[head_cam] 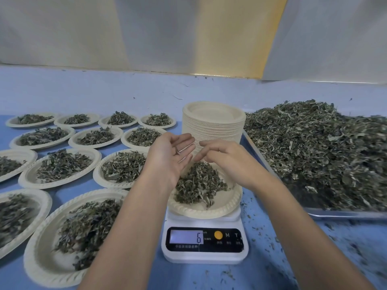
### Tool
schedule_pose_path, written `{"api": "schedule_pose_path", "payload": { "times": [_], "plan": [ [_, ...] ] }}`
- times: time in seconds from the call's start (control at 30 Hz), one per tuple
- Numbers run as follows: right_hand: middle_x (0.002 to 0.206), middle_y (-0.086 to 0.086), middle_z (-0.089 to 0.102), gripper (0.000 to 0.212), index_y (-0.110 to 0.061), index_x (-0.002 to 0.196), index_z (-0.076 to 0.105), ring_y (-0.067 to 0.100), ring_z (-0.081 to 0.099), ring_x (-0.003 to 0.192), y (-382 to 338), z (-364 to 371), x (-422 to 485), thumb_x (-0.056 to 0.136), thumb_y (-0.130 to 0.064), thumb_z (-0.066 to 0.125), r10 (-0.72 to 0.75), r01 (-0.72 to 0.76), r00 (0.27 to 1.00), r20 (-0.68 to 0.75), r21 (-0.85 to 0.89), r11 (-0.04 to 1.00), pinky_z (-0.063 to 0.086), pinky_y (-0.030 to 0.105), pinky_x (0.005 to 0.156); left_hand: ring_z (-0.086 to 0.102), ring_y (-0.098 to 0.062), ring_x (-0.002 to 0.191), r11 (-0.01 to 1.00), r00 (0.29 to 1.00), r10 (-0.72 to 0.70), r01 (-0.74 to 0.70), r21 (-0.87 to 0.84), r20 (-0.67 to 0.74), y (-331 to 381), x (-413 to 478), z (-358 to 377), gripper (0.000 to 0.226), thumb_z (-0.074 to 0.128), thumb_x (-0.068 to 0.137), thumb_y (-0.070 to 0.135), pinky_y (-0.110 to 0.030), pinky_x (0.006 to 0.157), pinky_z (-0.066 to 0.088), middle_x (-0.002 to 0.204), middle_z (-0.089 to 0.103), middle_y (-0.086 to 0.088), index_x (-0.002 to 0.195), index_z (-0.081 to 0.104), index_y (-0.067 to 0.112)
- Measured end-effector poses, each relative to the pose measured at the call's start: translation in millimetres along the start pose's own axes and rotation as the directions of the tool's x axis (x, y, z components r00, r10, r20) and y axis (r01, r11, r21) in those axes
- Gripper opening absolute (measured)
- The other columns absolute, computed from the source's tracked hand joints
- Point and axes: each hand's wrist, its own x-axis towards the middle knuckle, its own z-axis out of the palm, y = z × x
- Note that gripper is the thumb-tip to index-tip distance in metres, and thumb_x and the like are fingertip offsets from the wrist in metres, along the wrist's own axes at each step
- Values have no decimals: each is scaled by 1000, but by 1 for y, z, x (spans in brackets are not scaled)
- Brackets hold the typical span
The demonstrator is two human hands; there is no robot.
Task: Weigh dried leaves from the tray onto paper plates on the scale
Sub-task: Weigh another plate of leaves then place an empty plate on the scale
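Observation:
A white digital scale stands near the table's front; its display reads 6. On it sits a paper plate carrying a pile of dried leaves. My left hand hovers above the plate, palm up and fingers straight, with a small leaf scrap on the palm. My right hand hangs beside it over the plate, fingers loosely bent toward the left palm, holding nothing I can see. A metal tray on the right holds a big heap of dried leaves.
Behind my hands rises a tall stack of unused paper plates. Several filled paper plates cover the left side of the blue table. Leaf crumbs lie scattered around the scale. A pale curtain wall closes off the back.

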Motion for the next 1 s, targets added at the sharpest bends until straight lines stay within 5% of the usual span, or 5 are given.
{"api": "schedule_pose_path", "payload": {
  "times": [0.27, 0.5, 0.7, 0.87, 1.0],
  "plan": [
    [88, -21, 66, 23, -26, 77, 73, 6, 62, 98, 10, -5, 4, 88, -16, 55, 36, -29, 986, -163, 41, 999, 43, 24, 88, 64, -18, 103, 997, 997, 72, -72, -1, 15, -1, -5, 6, 34, 31, 99, 15, -26, 89, 48, 101, 70, -7, 97, 64, 6],
    [59, -19, 56, 23, -24, 88, 70, -12, 48, 49, 44, -42, 2, 89, -10, 52, 34, -33, 862, -505, 9, 999, 33, 8, 48, 66, -20, 97, 996, 991, -6, 19, -91, 135, -15, -6, 47, 34, 32, 96, 11, -28, 91, 48, 93, 72, -9, 94, 64, 3],
    [104, 5, 69, 28, -13, 107, 69, 19, 62, 89, 112, -82, 1, 90, -6, 49, 151, -337, 782, -604, -208, 918, 43, 25, 70, 62, -22, 100, 985, 968, -118, 143, -96, 223, -41, -2, 98, 30, 34, 94, 10, -30, 95, 45, 96, 69, -11, 89, 63, 2],
    [129, 14, 56, 41, -13, 135, 51, 32, 48, 122, 162, -100, 10, 96, -25, 49, 341, -524, 846, -409, -522, 673, 44, 36, 94, 63, -21, 93, 976, 955, -157, 189, -108, 250, -57, 6, 121, 32, 33, 94, 9, -30, 92, 45, 98, 70, -8, 90, 63, 1],
    [147, 17, 35, 55, -19, 149, 28, 37, 31, 135, 177, -97, 17, 99, -37, 43, 417, -493, 869, -268, -557, 669, 31, 42, 110, 65, -19, 90, 975, 956, -158, 190, -112, 249, -67, 9, 123, 33, 32, 95, 9, -29, 88, 47, 89, 70, -10, 91, 64, 2]
  ]
}}
